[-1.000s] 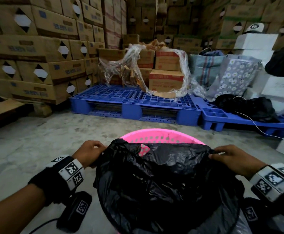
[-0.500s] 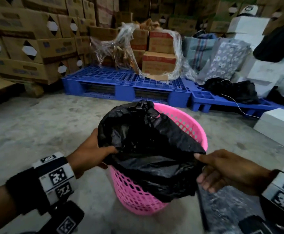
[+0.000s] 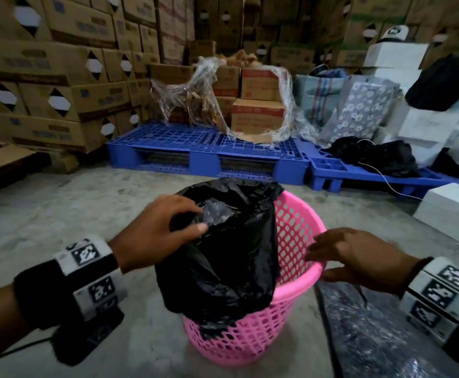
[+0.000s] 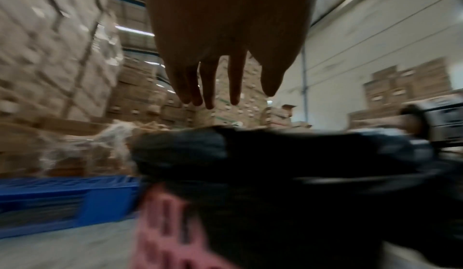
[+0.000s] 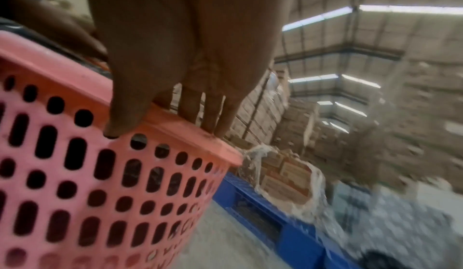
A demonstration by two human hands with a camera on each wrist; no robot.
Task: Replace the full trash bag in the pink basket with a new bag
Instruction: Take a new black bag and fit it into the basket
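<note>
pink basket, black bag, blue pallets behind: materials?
Pink basket: looks like moulded rigid plastic, matte; perforated walls, solid rim.
Black bag: thin plastic film, glossy; it crinkles and drapes over the rim.
Blue pallets: likely moulded plastic, uniform colour, open grid deck.

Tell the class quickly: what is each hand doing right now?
Left hand: open, fingers straight over the top of the black bag.
Right hand: open, touching the rim of the pink basket.
</note>
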